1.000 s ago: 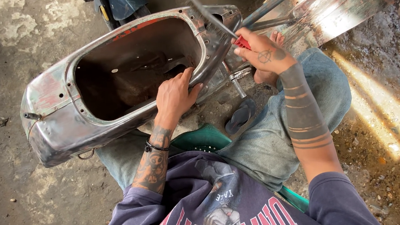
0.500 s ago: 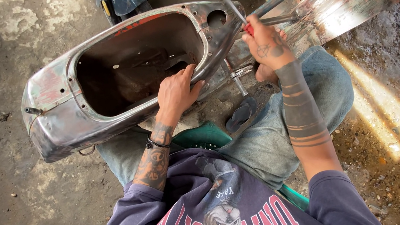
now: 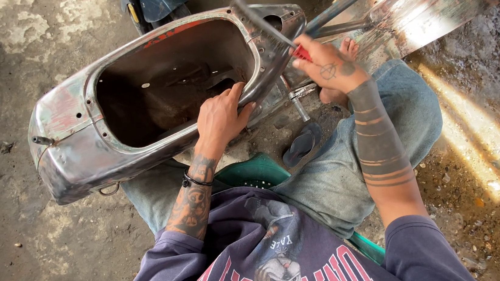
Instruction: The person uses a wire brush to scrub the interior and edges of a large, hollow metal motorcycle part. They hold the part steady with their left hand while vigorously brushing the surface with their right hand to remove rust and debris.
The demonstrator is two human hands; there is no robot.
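Observation:
A bare metal scooter body shell (image 3: 80, 151) lies on its side on the concrete floor, its hollow opening facing up. My left hand (image 3: 220, 117) rests on the shell's near rim, fingers curled over the edge. My right hand (image 3: 328, 66) grips a red-handled tool (image 3: 263, 26) whose dark metal shaft angles up and to the left over the shell's right end.
A worn metal panel and frame tubes (image 3: 408, 3) lie at the upper right. A dark sandal (image 3: 302, 144) lies by my knee. I sit on a green plastic stool (image 3: 253, 171). A dark blue scooter part (image 3: 157, 0) stands at the top.
My right hand has lifted the tool, so its shaft now points higher over the shell's end. My left hand has stayed on the rim.

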